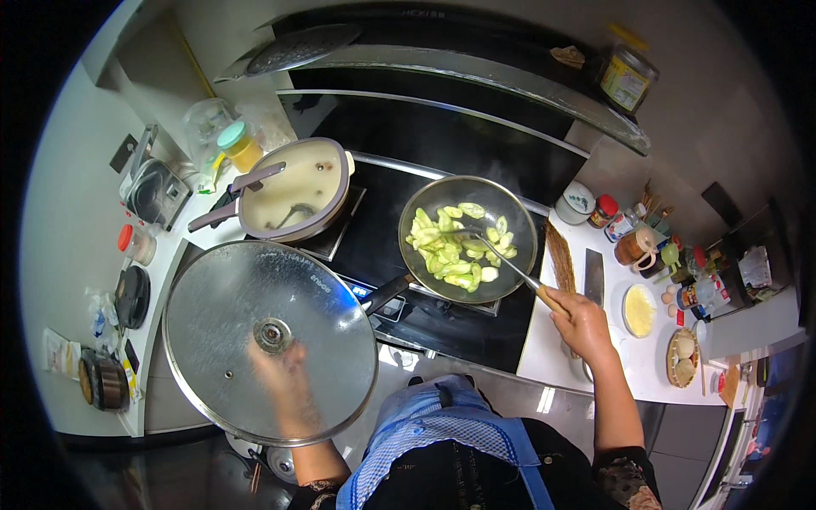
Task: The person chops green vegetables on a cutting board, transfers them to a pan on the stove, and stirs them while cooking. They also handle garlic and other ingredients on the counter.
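My right hand [580,325] grips the wooden handle of a metal cooking spatula [514,265]. Its head rests among sliced green vegetables [440,245], perhaps gourd or cucumber, in a dark frying pan [515,223] on the right burner. On the left, my left hand [287,382] holds a large glass lid [210,319] by its centre knob. The hand shows blurred through the fogged glass. The lid is raised in front of the counter edge, off the pan, its underside wet with droplets. The pan's black handle [387,293] points towards the lid's rim.
A lidded pot [290,185] of pale liquid stands on the black cooktop's [370,223] left side. Rightward are a cleaver [594,274], a straw brush [561,255], a plate of yellow food [639,310], a basket [674,370] and several condiment jars. A range hood [446,60] overhangs the back.
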Demonstrator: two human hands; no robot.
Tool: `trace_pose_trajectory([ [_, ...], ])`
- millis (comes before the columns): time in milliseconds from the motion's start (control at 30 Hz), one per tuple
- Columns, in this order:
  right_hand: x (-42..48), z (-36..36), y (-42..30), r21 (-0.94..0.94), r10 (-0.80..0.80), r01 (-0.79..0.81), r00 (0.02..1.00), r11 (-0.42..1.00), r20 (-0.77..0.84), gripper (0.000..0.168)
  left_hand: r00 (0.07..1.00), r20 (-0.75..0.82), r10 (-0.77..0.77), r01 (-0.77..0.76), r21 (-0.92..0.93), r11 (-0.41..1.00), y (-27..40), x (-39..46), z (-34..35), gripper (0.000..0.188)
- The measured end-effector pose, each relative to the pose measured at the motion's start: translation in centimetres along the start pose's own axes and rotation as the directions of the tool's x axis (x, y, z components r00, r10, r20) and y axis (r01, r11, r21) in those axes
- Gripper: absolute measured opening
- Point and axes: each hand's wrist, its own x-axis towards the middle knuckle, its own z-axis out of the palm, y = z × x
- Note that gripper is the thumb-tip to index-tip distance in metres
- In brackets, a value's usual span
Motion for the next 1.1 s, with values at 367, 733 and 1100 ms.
trace_pose_trajectory([
  [367,0.8,-3.2,-0.9,-0.164,-0.102,0.101,0.995,0.981,0.004,0.044,0.999,-0.017,0.036,-0.036,-0.043,0.998,0.5,-0.6,1.5,0.027],
  [733,-1.5,-6.0,-1.7,-0.223,0.044,-0.029,0.997,0.974,0.064,0.037,1.0,0.005,-0.016,0.016,-0.06,0.998,-0.1,0.3,2.1,0.027],
  [1100,-2.5,1.5,-1.3,-0.116,-0.009,0.004,0.999,0.993,-0.047,0.042,0.999,0.031,0.038,-0.038,0.015,0.999,0.0,-0.6,2.9,0.026],
])
